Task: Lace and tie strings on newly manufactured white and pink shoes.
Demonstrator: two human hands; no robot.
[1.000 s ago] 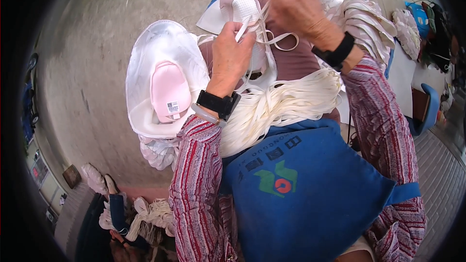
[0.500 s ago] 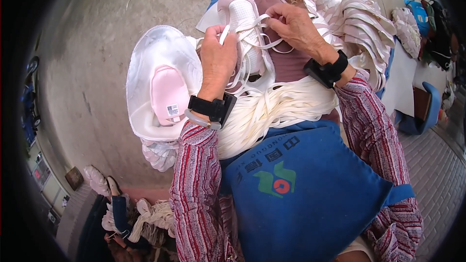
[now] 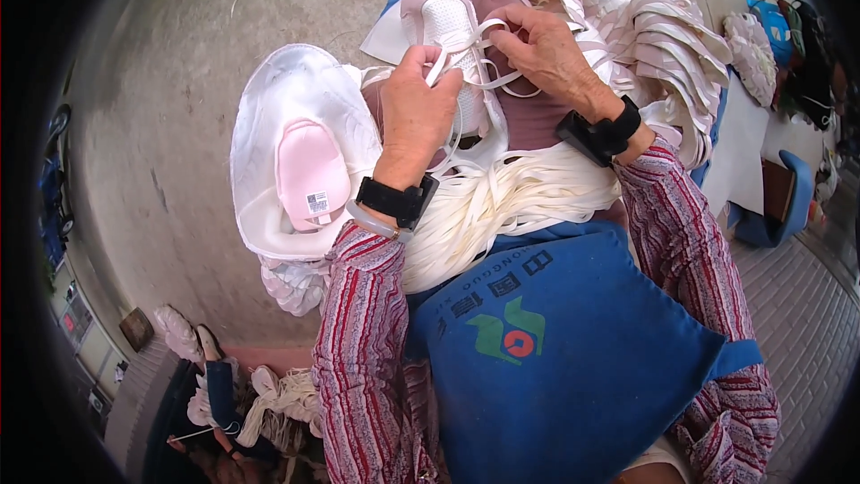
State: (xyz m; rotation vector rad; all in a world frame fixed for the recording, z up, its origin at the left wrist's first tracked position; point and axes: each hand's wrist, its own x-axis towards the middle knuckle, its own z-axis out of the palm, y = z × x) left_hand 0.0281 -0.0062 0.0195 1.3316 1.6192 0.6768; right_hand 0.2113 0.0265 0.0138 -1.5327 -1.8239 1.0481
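Observation:
A pink and white shoe upper [image 3: 445,25] lies across my lap, its toe pointing away from me. White shoelace [image 3: 479,40] runs over it in loops. My left hand [image 3: 421,103], closed in a pinch, grips one part of the lace above the upper's left side. On the right side my right hand [image 3: 548,52] pinches another part, with the lace passing between the two hands. A thick bundle of cream laces [image 3: 511,202] lies on my lap below both hands. The lower part of the upper is partly hidden by my left hand.
Left of my hands stands another white upper [image 3: 260,143] with a pink insole-like piece [image 3: 309,170]. Stacked uppers [image 3: 663,54] fill the right. Farther right is a blue chair [image 3: 775,202]. At lower left another person's arm [image 3: 219,394] is beside more laces [image 3: 287,403].
My left hand has shifted slightly right, nearer my right hand, with the lace still in its fingers. The right hand has barely moved.

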